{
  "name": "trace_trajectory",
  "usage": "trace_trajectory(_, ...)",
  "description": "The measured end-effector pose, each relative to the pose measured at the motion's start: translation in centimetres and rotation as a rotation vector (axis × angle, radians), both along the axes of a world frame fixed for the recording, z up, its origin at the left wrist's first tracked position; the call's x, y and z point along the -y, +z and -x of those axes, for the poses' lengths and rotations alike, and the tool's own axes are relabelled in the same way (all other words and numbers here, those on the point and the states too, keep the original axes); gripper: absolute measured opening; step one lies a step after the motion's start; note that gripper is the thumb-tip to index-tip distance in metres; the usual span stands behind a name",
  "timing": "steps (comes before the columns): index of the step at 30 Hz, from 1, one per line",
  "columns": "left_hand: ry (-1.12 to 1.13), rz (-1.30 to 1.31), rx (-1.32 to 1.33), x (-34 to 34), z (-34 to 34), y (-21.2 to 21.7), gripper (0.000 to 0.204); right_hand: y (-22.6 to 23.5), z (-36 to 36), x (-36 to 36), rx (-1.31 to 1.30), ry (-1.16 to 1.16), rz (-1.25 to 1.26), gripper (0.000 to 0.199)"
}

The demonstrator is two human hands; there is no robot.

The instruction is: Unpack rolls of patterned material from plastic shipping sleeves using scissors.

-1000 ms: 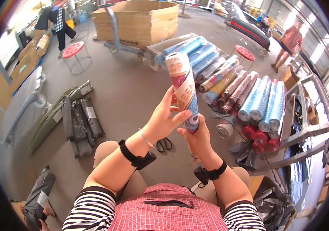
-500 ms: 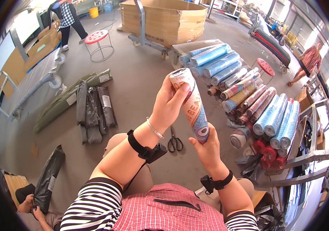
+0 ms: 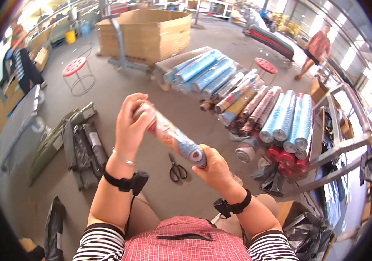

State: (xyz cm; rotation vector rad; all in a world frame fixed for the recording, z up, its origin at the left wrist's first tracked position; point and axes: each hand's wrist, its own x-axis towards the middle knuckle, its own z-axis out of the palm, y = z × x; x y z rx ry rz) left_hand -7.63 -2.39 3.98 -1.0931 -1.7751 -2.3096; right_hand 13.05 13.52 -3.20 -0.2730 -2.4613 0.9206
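A printed rolled mat (image 3: 169, 135), cream, orange and blue, slants across in front of me in what looks like a clear wrap. My left hand (image 3: 133, 119) is closed around its upper left end. At the lower right end, my right hand (image 3: 215, 168) grips it beside the round opening of the roll. Black-handled scissors (image 3: 177, 170) lie on the floor below the roll. To the right are stacked rolls in blue (image 3: 283, 115), brown patterned (image 3: 262, 106) and red (image 3: 286, 157).
Black-wrapped bundles (image 3: 83, 150) and a long green bundle (image 3: 51, 150) lie at left. A large cardboard box (image 3: 151, 37) sits on a cart at the back. Red-topped stools (image 3: 73, 67) stand beyond. A metal frame (image 3: 342, 148) borders the right; a person (image 3: 316, 48) walks there.
The rolled mat has swung from steep to a flatter slant, its upper end moving left with my left hand. The whole view has shifted, moving the surroundings leftward.
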Motion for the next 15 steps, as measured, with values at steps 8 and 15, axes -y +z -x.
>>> trace_trajectory(8, -0.302, 0.747, -0.118, 2.6, -0.9, 1.1, 0.018, 3.4, -2.4, -3.2, 0.152, -0.081, -0.302, 0.054)
trace_trajectory(15, -0.673, 1.151, -0.345, 2.3, -4.8, -0.2, 0.057, 3.8, -4.7, -5.6, 0.109, -0.045, -0.444, 0.043)
